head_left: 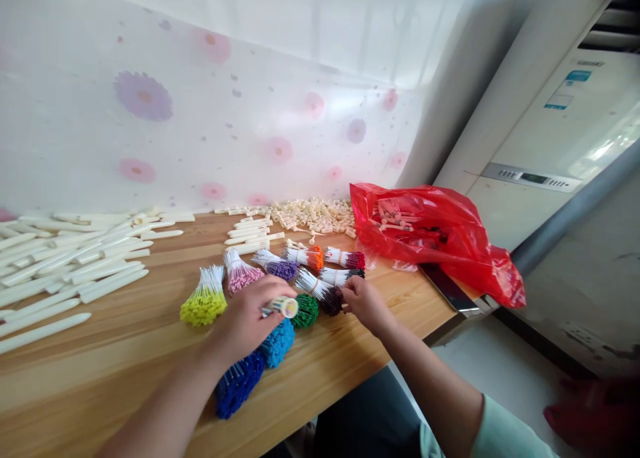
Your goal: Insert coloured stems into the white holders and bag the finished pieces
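My left hand (253,311) is closed around a short cream plastic tube (284,306), like a pen's upper barrel, its round open end facing me. My right hand (366,303) pinches at the tips of a dark brown bundle (330,299); whatever lies between the fingers is too small to make out. Around the hands lie bundles of thin white sticks with coloured ends: yellow (203,305), pink (241,275), purple (280,267), orange (311,257), red (350,258), black (345,275), green (305,311), light blue (277,345) and dark blue (240,385), partly under my left wrist.
Long cream tapered barrels (75,265) spread over the table's left side. A heap of small cream parts (313,215) lies along the wall, beside short tubes (250,235). A red plastic bag (440,225) with pinkish-looking parts and a dark phone (447,288) rest near the right edge.
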Demonstrator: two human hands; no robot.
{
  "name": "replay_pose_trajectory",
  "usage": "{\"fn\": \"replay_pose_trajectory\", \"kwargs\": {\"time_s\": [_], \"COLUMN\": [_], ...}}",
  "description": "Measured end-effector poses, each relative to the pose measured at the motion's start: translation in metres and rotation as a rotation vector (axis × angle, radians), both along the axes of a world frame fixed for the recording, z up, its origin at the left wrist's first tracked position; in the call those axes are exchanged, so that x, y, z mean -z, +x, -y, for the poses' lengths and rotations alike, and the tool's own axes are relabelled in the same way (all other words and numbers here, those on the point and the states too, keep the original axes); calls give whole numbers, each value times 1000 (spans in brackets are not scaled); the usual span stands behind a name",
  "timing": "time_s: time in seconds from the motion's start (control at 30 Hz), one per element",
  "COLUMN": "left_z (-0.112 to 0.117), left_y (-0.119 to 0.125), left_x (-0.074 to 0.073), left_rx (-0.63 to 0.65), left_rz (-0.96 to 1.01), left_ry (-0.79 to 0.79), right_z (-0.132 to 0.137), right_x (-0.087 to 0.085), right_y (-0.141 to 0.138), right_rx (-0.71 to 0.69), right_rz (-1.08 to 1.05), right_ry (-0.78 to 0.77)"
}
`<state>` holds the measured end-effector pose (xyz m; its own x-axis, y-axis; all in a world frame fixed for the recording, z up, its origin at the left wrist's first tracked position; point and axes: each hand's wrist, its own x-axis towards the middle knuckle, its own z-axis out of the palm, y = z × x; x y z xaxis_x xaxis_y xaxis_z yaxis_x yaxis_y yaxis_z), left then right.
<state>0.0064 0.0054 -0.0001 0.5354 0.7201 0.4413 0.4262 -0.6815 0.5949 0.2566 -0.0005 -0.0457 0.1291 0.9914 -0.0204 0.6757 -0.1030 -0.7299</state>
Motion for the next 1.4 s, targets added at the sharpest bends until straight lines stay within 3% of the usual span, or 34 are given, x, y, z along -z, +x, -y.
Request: {"fn": "replay_pose_trajectory", "kwargs": {"time_s": [0.13,0.23,0.4,0.57,0.67,0.73,0.8,0.9,1.0,1.1,1.23,1.4], "left_z": [-1,-5,-11,-17,-17,-14,-9,-5,-6,-7,-7,-5], "left_y": [33,51,57,50,33,18,5,-4,-6,-9,-16,-17], "left_x": [-4,-2,2,-4,-11,-17,-22,-26,-22,-14,1,12], "left_rx": [98,88,17,-68,-265,-457,-552,-427,-295,-321,-380,-310], "left_rz": [-330,-509,-545,-488,-364,-19,182,113,21,233,571,711], "left_ry": [105,108,66,0,-29,-72,-38,-80,-236,-385,-467,-588], "right_z": [-2,-4,-2,10,15,15,11,0,-15,-31,-44,-42], "right_x": [-1,1,-3,-33,-51,-58,-64,-72,-75,-70,-54,-36], "right_y": [-3,-4,1,19,16,4,-12,-38,-63,-85,-105,-114], "right_rx": [16,7,-51,-130,-182,-209,-272,-452,-574,-586,-628,-568], "right_rz": [-41,-73,-143,-172,-177,-164,-136,-65,-112,-499,-1041,-1148], "right_ry": [26,33,-17,-2,74,142,194,238,239,195,134,172]}}
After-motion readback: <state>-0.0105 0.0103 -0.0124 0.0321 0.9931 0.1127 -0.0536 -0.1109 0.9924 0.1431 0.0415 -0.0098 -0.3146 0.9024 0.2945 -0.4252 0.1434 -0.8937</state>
